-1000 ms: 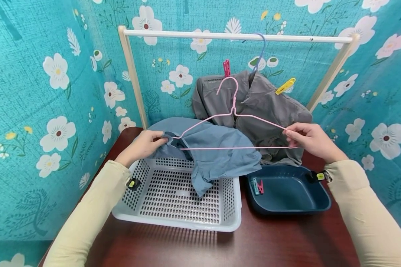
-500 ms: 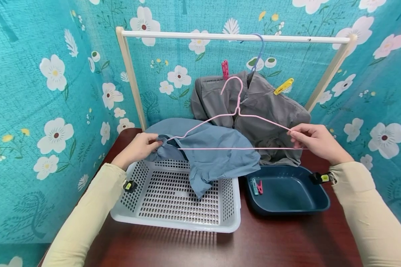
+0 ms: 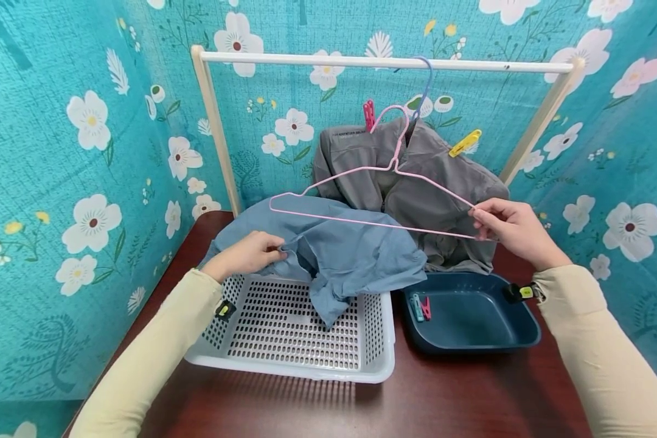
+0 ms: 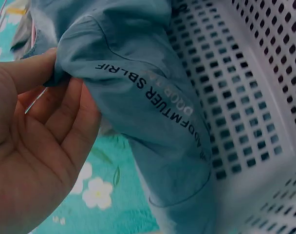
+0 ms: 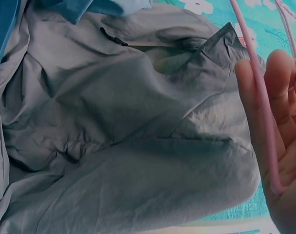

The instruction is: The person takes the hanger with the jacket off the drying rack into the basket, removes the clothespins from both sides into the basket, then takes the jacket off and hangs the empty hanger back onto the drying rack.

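Observation:
In the head view my right hand [image 3: 506,228] grips the right end of a pink hanger [image 3: 339,219], which is tilted with its hook up and its left end bare above the cloth. My left hand [image 3: 252,252] pinches the edge of a blue garment [image 3: 350,249] that lies crumpled over the back of a basket. Seen from the left wrist, thumb and fingers hold the blue garment [image 4: 138,92], which has printed lettering along a long fold. The right wrist view has the pink hanger [image 5: 266,105] running across the palm and fingers.
A light grey perforated basket [image 3: 285,372] stands in front. To its right is a dark blue basin [image 3: 471,328] with small clothespins [image 3: 423,306]. Behind, a grey jacket [image 3: 443,176] with pink and yellow clothespins hangs from a blue hanger [image 3: 428,85] on a rack [image 3: 306,59].
The pink hanger's left end has come out of the blue garment and risen above it. My left hand first shifted left, then moved down and right with the cloth.

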A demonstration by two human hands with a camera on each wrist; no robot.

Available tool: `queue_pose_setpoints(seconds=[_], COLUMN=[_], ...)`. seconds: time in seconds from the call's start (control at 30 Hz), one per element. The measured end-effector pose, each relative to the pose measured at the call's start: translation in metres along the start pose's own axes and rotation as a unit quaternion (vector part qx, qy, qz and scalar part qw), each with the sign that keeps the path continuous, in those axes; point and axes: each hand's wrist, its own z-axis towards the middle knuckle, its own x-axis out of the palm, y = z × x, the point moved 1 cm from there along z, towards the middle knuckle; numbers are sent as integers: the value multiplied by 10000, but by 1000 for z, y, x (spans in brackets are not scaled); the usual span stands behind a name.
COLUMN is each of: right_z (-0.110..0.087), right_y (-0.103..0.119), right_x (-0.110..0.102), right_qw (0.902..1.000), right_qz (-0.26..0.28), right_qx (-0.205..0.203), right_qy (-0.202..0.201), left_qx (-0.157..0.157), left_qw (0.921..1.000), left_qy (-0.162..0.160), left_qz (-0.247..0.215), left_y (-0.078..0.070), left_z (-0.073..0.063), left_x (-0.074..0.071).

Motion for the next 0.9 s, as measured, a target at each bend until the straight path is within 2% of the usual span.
queue_pose_setpoints(seconds=[0.23,0.4,0.57,0.7,0.8,0.9], right_z=[5,9,13,15,16,17], right_y=[6,15,22,26,26,25], right_x=[10,18,24,29,32,34], right_qw=[10000,10000,10000,10000,9999,9997], right_qz=[-56,-78,-8,31,108,202], right_qx=[56,19,-30,-7,43,100], right_qy=[29,3,-35,-77,-46,28], left_qx=[504,664,633,519,273,3], left_qw=[9952,9893,9829,9725,9631,9580], left_qy=[779,1042,1365,1723,2045,2248], left_qz=[318,771,1066,1475,1728,1781], left_y=[-14,-22,-28,-28,-27,-25], left_z=[15,25,32,36,37,36], left_x=[29,50,70,89,101,106])
